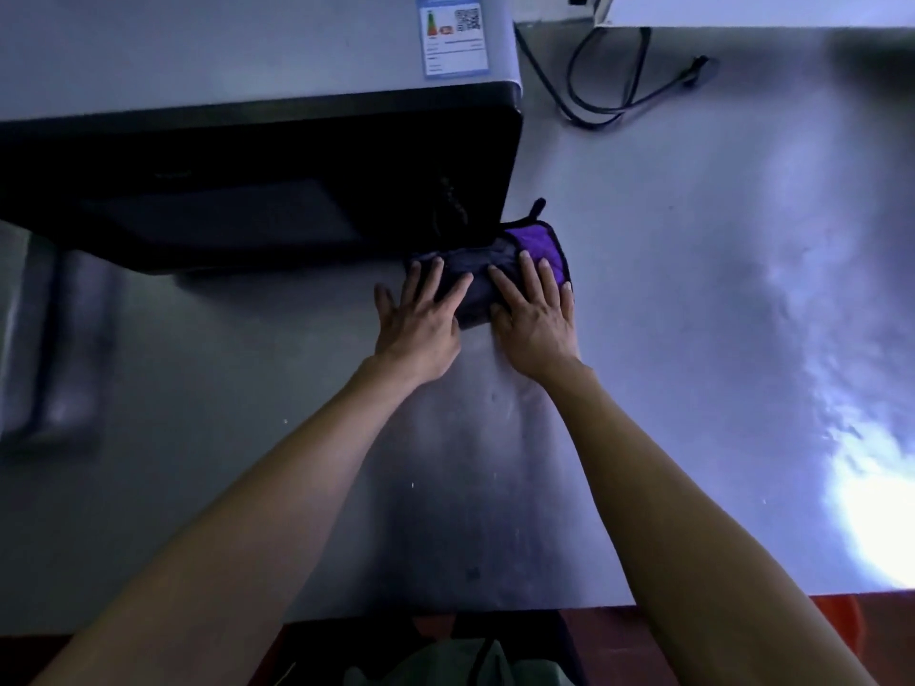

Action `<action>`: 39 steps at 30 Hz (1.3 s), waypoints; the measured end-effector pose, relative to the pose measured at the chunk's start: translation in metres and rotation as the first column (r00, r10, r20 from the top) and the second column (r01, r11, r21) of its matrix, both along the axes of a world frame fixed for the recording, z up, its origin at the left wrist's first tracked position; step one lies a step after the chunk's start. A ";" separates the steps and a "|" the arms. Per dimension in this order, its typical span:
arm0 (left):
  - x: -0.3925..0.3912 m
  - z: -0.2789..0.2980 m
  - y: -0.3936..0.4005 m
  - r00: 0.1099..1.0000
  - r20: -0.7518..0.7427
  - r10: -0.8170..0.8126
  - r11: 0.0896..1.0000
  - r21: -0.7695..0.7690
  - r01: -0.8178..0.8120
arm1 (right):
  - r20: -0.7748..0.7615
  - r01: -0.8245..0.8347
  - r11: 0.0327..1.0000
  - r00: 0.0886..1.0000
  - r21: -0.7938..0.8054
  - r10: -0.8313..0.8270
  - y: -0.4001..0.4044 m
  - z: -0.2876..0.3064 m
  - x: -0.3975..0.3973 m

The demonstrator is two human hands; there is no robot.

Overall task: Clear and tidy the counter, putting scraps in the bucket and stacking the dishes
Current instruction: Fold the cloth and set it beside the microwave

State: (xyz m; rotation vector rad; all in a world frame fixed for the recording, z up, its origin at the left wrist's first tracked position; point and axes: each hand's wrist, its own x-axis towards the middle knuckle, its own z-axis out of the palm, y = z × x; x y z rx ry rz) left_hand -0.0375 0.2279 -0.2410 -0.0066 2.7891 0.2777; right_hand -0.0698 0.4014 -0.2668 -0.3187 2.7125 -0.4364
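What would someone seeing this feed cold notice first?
Both hands pressing flat on a folded purple cloth mid-counter: left hand on its darker end, right hand nearer the bright purple end. The cloth lies against the front right corner of a black microwave. A strong glare washes out the steel counter at right.

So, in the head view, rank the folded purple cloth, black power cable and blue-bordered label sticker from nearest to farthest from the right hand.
1. Folded purple cloth: under the right hand, by the black microwave's corner.
2. Black power cable: looped at the counter's back, up and to the right.
3. Blue-bordered label sticker: on the microwave's top, farthest.
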 end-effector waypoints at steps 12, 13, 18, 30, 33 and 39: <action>0.048 0.007 -0.055 0.994 0.058 0.089 0.995 -0.043 -0.087 | 0.016 -0.071 0.995 0.997 -0.067 0.073 -0.051 0.017 0.067; 0.060 0.007 -0.064 0.992 0.063 0.109 0.993 -0.043 -0.107 | 0.022 -0.086 0.994 0.996 -0.071 0.088 -0.061 0.017 0.075; 0.114 0.003 -0.093 0.982 0.073 0.177 0.982 -0.073 -0.172 | 0.035 -0.151 0.987 0.988 -0.056 0.153 -0.098 0.015 0.114; 0.217 0.004 -0.102 0.994 -0.098 0.049 0.990 -0.129 -0.061 | -0.012 -0.165 0.983 0.986 0.076 0.167 -0.107 0.025 0.215; 0.247 0.006 -0.099 0.995 -0.102 0.007 0.992 -0.124 -0.020 | -0.011 -0.130 0.989 0.991 0.073 0.131 -0.103 0.030 0.253; 0.308 0.010 -0.080 0.992 -0.117 -0.042 0.996 -0.083 0.033 | -0.016 -0.081 0.996 0.997 0.048 0.081 -0.092 0.036 0.326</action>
